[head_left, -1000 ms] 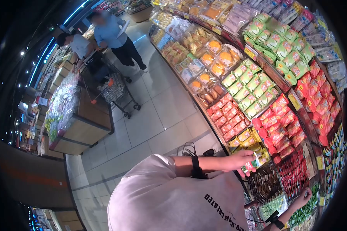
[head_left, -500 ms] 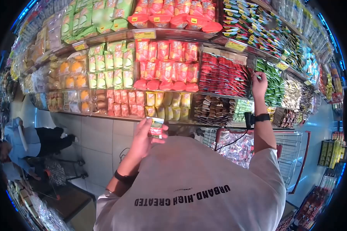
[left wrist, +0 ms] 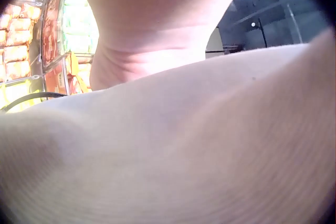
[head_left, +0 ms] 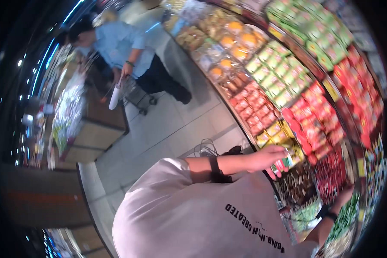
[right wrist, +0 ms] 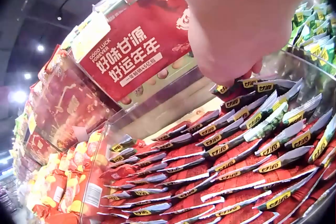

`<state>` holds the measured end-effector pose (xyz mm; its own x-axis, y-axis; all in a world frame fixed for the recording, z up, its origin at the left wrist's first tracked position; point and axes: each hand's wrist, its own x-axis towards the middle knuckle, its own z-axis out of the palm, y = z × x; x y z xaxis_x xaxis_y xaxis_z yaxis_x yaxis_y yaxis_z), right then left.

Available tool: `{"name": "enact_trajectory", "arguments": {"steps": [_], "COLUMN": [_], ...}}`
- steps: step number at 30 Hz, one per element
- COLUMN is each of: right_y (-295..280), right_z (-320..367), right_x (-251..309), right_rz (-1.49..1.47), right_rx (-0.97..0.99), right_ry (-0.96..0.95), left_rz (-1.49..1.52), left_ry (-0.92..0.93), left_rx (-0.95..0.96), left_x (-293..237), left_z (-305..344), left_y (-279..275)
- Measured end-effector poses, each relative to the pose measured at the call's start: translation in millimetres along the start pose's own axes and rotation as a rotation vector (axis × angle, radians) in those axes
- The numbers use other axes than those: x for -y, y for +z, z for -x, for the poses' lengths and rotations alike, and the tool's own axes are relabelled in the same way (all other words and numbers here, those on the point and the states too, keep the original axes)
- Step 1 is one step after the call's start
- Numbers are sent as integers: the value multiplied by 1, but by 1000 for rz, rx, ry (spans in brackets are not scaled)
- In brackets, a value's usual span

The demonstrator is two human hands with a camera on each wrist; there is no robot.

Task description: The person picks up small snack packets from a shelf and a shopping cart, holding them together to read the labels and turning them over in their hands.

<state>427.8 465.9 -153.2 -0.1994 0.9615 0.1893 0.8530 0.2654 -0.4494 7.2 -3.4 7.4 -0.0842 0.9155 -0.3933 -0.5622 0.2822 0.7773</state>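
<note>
In the head view my left hand (head_left: 265, 160) holds a small green, white and red snack packet (head_left: 283, 164) between thumb and fingers, in front of the lower shelf. The left wrist view shows the underside of my wrist (left wrist: 149, 40) and pale shirt cloth; the packet is out of sight there. My right hand (head_left: 343, 196) reaches over the bin of red snack packets (head_left: 330, 176). In the right wrist view that hand (right wrist: 239, 29) bends down at the back of the bin, fingertips among dark-topped red packets (right wrist: 231, 161). The hand hides its fingers, so I cannot tell whether they grip one.
Green packets (head_left: 346, 219) lie beside the red bin, behind a clear divider (right wrist: 310, 66). Brown packets (head_left: 297, 185) and yellow ones (head_left: 276, 134) fill neighbouring bins. A red sign (right wrist: 139, 40) stands behind. In the aisle stands a person in a blue shirt (head_left: 122, 43) near a cart (head_left: 137, 96).
My view swung to the shelves and back to the aisle. My right hand moved from the divider toward the red bin's back. The left still holds its packet. The blue-shirted person came nearer.
</note>
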Motion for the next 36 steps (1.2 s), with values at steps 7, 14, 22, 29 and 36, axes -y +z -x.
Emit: {"name": "enact_trajectory", "arguments": {"steps": [7,14,22,29,36], "right_y": [13,8,-13,-54,-52], "right_z": [-9,-22,28,204,260], "right_x": [-15,-19,81,343,396], "right_rz": [-28,73,-11,-640,-1000], "right_rx": [70,148,-29,763,966], "right_ry": [-74,-165,-175,-469,-364], "left_rz": [14,28,-29,-83,-252], "left_ry": [40,95,105,35,391], "left_rx": [-84,-39,-43,135,134], "left_x": [0,-2,1,-5,41], "left_z": [11,14,12,13,-24], "left_y": [-5,-8,-12,-5,-20]}}
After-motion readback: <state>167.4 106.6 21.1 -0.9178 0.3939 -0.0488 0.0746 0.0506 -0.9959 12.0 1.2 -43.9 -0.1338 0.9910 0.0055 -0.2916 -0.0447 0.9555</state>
